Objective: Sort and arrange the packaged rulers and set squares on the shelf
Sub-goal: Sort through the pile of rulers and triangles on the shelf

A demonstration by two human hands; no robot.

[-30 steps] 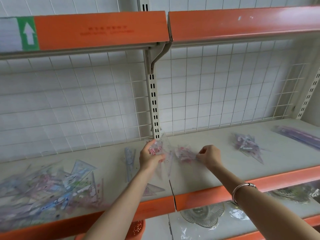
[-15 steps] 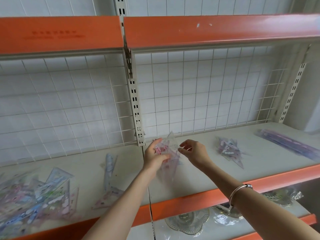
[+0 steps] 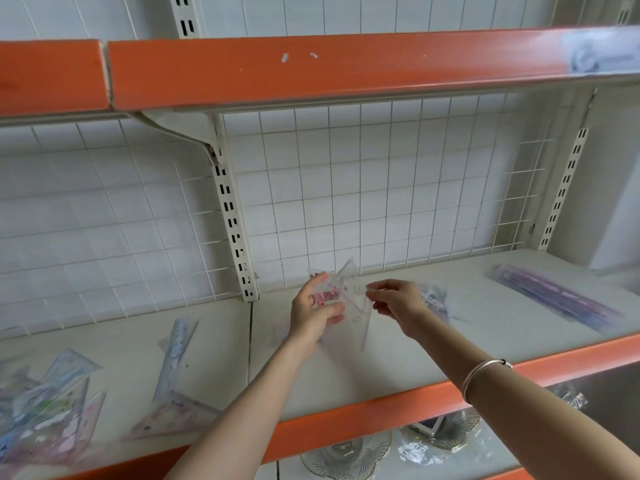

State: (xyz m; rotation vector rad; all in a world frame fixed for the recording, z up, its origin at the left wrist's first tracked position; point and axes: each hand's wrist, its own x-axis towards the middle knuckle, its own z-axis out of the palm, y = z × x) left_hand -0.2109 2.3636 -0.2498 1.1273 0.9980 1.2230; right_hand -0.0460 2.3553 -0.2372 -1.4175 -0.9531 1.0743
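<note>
Hands met over the middle of a cream shelf (image 3: 346, 386) with an orange front edge. The left hand (image 3: 313, 313) gripped a small bundle of clear set squares (image 3: 349, 296), thumb on the near face and fingers curled round the back. The bundle stood almost upright, lifted off the shelf, its points poking up past the fingertips. The right hand (image 3: 398, 306), a silver bangle (image 3: 485, 372) on its wrist, was at the bundle's right edge, thumb and forefinger pressed together on the clear plastic there; its other fingers hung loosely bent beneath.

Just beyond the right hand's knuckles, a small heap of packaged set squares (image 3: 436, 299) lay on the shelf, too blurred to count. Well to the right of the fingers, a stack of long purple rulers (image 3: 561, 299) lay at a slant. Left of the left fingers lay a long bluish ruler pack (image 3: 175, 355), with a pinkish triangle (image 3: 173, 417) at its near end. Farther left sat a loose pile of colourful packs (image 3: 45, 410). Behind the fingers rose a white wire grid (image 3: 381, 188); above them ran an orange-fronted upper shelf (image 3: 311, 67). Below the hands, wrapped glass dishes (image 3: 346, 459) sat on a lower level.
</note>
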